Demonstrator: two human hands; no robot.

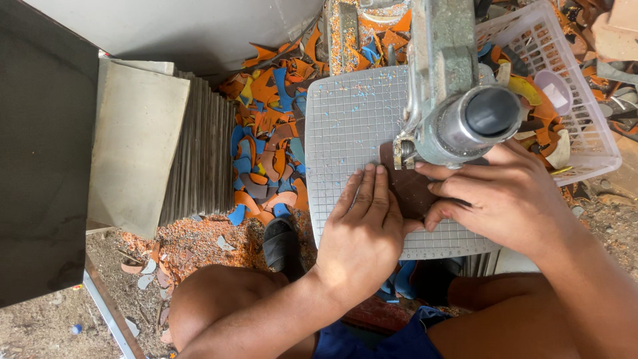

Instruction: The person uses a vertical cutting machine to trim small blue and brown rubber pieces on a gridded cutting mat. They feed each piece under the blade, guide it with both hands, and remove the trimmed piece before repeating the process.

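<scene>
While you're bent over the grey gridded cutting mat [345,126], both your hands sit flat on it pinning a dark brown flat sheet piece [409,189]. Your left hand [362,233] has its fingers straight and together, pressing the piece's near-left edge. Your right hand [505,196] curls loosely over its right side. That piece lies right under the grey metal machine head [458,113]. Orange and blue offcuts [266,146] pile left of the mat, and a white plastic basket [585,133] sits to its right.

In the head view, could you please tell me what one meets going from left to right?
Dark panel → stack of grey sheets → orange and blue scraps → left hand → right hand → white basket.
</scene>
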